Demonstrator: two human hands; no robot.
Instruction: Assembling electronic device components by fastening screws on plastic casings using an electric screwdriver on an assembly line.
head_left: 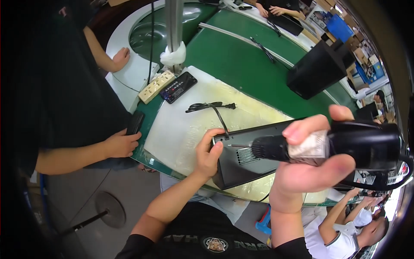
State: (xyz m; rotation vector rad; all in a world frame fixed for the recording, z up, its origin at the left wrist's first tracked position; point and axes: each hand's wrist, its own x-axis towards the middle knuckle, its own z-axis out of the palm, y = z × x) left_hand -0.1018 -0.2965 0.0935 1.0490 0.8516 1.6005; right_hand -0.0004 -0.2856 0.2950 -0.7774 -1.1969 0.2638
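**Screwdriver on the back of the black box**

Right hand (310, 164) has its grip clamped tight around a black electric screwdriver with a strip of grey tape round its body (340, 146), and the thin metal bit points left at the rear panel of a black rectangular device casing (241, 166). The tip looks like it's touching the panel just above a small vent grille, right by the corner. Left hand (209, 153) is wrapped around that same corner of the casing, fingers closed on the edge, thumb on top.

The casing lies on a white foam sheet (181, 129) spread over the green tabletop (241, 60). Its black power cord with plug (211, 105) trails across the foam. Further back I see a beige power strip (156, 86) beside a black remote-like gadget (178, 87). Another person's hand (120, 144) rests at the tabletop's left edge.
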